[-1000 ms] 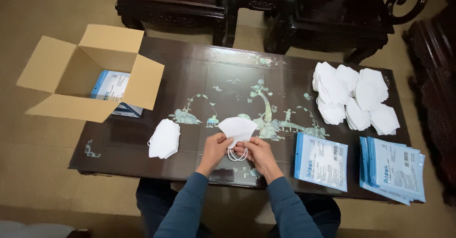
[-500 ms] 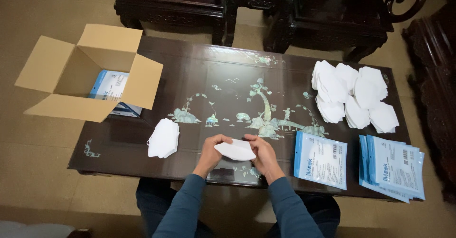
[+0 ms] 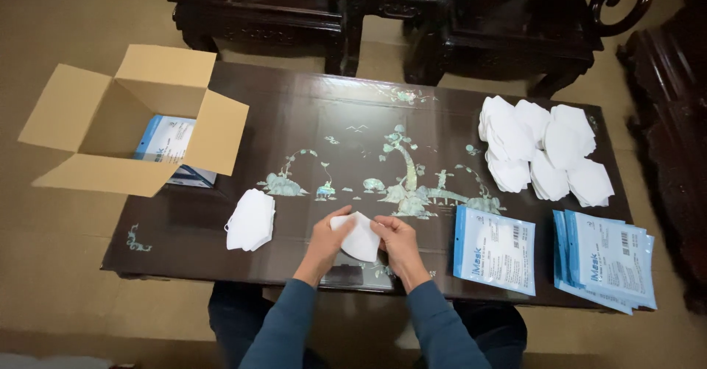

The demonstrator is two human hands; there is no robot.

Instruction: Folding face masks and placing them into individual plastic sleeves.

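A folded white face mask (image 3: 360, 236) lies flat between my two hands at the near edge of the dark inlaid table (image 3: 368, 148). My left hand (image 3: 326, 238) grips its left side and my right hand (image 3: 398, 241) pinches its right side. To the left lies a small stack of folded white masks (image 3: 250, 220). To the right lies a blue-and-white pouch (image 3: 495, 249), and further right a stack of the same pouches (image 3: 604, 261).
An open cardboard box (image 3: 129, 118) with blue-and-white packets inside sits at the table's left end. A heap of loose white masks (image 3: 541, 152) covers the far right. Dark carved wooden chairs (image 3: 412, 8) stand behind the table.
The mask was held up and opened with its ear loops hanging; it has since been folded flat and lowered onto the table between both hands.
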